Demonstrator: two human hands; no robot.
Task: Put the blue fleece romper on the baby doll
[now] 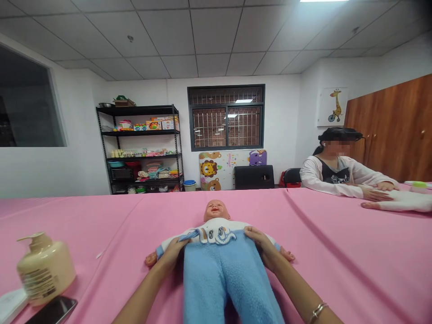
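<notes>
A baby doll [216, 210] lies on its back on the pink tablecloth, its head away from me and its arms spread to both sides. It wears a white top and fluffy blue trousers [221, 270] with an embroidered animal face across the upper edge. At the left side of the waist, my left hand [174, 252] is closed on the edge of the trousers. My right hand [263, 245] pinches the same garment at the right side of the waist. The doll's own hands show just beyond mine; its feet are out of view.
At the left stand a beige pump bottle [47, 267], a dark phone [54, 310] and a white object [12, 302]. Across the table at the right sits a person [337, 168] with hands on another doll's white sleeve. A black shelf [141, 153] stands behind.
</notes>
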